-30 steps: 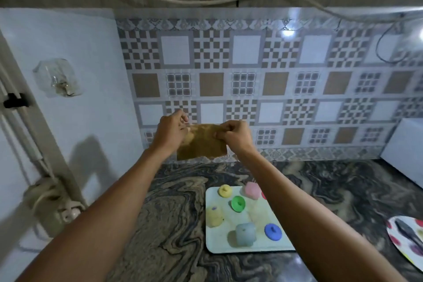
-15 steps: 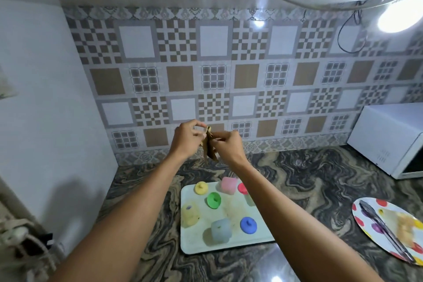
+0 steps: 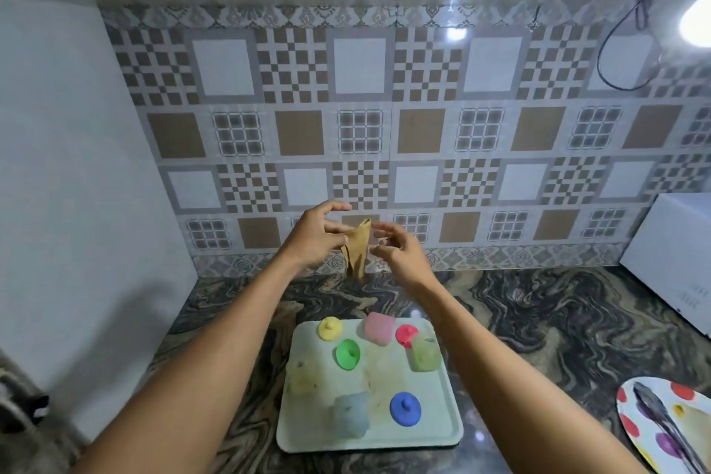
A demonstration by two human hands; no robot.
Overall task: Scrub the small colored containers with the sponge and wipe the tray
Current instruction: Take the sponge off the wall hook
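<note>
Above the marble counter [image 3: 538, 319], against the tiled backsplash [image 3: 423, 127], both hands are raised with a limp tan sponge cloth [image 3: 357, 248] hanging between them. Left hand [image 3: 313, 239]: thumb and fingers pinch the cloth's upper left edge, index finger extended above. Right hand [image 3: 398, 248]: fingers spread and curled, fingertips near the cloth's right side; cannot tell if they actually touch it. Cloth dangles folded, lower end free, well above the tray.

Below, between the forearms, pale green tray [image 3: 442, 431] sits flat on the counter. On it, left to right: yellowish container [image 3: 304, 377] at left edge, yellow lid [image 3: 330, 328], green lid [image 3: 348, 354], blue-grey container [image 3: 351, 416] at front, pink container [image 3: 379, 327] at back, red lid [image 3: 406, 335], blue lid [image 3: 404, 409], light green container [image 3: 425, 353] touching the red lid. Tray surface looks smeared in the middle.

Far right: polka-dot plate [image 3: 631, 431] with tongs [image 3: 661, 423] lying on it, white appliance [image 3: 677, 262] behind.
</note>
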